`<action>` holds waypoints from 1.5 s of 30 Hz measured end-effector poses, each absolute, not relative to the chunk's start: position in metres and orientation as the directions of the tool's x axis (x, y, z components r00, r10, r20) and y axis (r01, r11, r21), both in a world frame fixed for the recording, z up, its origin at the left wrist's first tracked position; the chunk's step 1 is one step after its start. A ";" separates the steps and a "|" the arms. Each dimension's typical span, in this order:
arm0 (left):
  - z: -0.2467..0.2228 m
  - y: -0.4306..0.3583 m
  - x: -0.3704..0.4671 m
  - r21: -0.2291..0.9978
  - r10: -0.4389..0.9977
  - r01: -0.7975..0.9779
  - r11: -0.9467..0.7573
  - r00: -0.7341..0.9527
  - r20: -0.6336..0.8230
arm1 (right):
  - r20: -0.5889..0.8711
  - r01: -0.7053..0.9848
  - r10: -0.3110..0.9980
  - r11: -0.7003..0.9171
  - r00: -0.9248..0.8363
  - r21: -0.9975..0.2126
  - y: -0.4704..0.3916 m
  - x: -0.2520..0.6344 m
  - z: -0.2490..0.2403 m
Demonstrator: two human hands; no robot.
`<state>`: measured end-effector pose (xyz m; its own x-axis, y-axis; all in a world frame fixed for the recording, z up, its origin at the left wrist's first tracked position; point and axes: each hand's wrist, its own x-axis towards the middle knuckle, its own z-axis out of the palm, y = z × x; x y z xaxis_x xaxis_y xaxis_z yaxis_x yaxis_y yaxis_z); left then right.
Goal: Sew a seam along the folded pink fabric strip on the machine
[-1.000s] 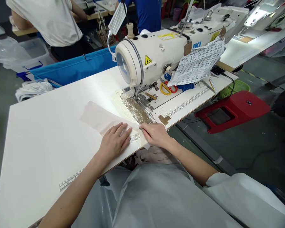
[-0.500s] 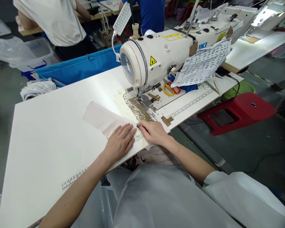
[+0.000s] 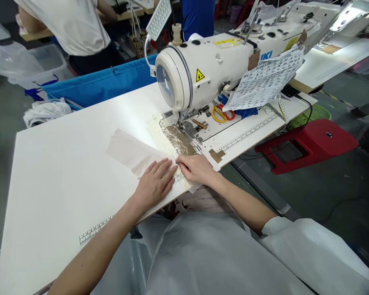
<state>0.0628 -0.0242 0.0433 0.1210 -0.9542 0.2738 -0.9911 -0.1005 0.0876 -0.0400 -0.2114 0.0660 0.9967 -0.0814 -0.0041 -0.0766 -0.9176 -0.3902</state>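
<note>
A pale pinkish-white piece of fabric (image 3: 127, 150) lies flat on the white table in front of the sewing machine (image 3: 199, 76). My left hand (image 3: 156, 180) rests on its right part, fingers stretched out and pressing it down. Just to the right, my right hand (image 3: 195, 169) is closed in a pinch at the fabric's right end, near the table's front edge. A small dark bit shows at the right fingertips, too little of it to name. The needle area (image 3: 180, 123) stands a short way beyond both hands, and the fabric is apart from it.
Yellow-and-red-handled scissors (image 3: 223, 114) lie right of the needle. A printed sheet (image 3: 264, 80) leans against the machine. Blue cloth (image 3: 104, 80) hangs along the far table edge. A red stool (image 3: 310, 143) stands at right. A person in a white shirt (image 3: 70, 24) works beyond.
The view has shifted slightly. My right fingertips have moved a little to the left, toward my left hand; the left hand stays flat on the fabric.
</note>
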 end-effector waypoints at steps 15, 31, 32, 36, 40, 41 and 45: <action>0.047 -0.026 0.059 0.049 -0.960 -0.995 -0.083 0.093 0.265 | 0.129 -0.009 -0.068 -0.910 0.989 -0.414 -0.216 -0.062 0.047; 0.049 -0.026 0.061 0.038 -0.952 -0.994 -0.100 0.107 0.288 | 0.095 0.015 -0.023 -0.926 0.995 -0.378 -0.231 -0.086 0.056; 0.050 -0.026 0.062 0.049 -0.948 -0.993 -0.106 0.116 0.298 | 0.089 0.006 -0.029 -0.928 0.996 -0.372 -0.229 -0.083 0.056; 0.051 -0.027 0.063 0.052 -0.929 -0.997 -0.057 0.072 0.362 | 0.069 -0.012 -0.035 -0.951 0.997 -0.310 -0.219 -0.068 0.055; 0.047 -0.028 0.060 0.028 -0.940 -1.000 0.007 0.002 0.340 | 0.053 -0.029 -0.050 -0.939 0.997 -0.342 -0.215 -0.063 0.055; 0.046 -0.028 0.059 0.030 -0.944 -1.000 0.010 0.001 0.329 | 0.061 -0.040 -0.067 -0.929 0.996 -0.369 -0.214 -0.063 0.055; 0.045 -0.028 0.059 0.050 -0.950 -0.999 0.009 0.007 0.312 | 0.098 -0.055 -0.107 -0.902 0.989 -0.429 -0.214 -0.065 0.053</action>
<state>0.0594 -0.0276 0.0450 0.0068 -0.9501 0.3118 -0.9987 0.0092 0.0500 -0.0647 -0.2140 0.0531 0.9895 -0.1070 0.0975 -0.0553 -0.9018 -0.4286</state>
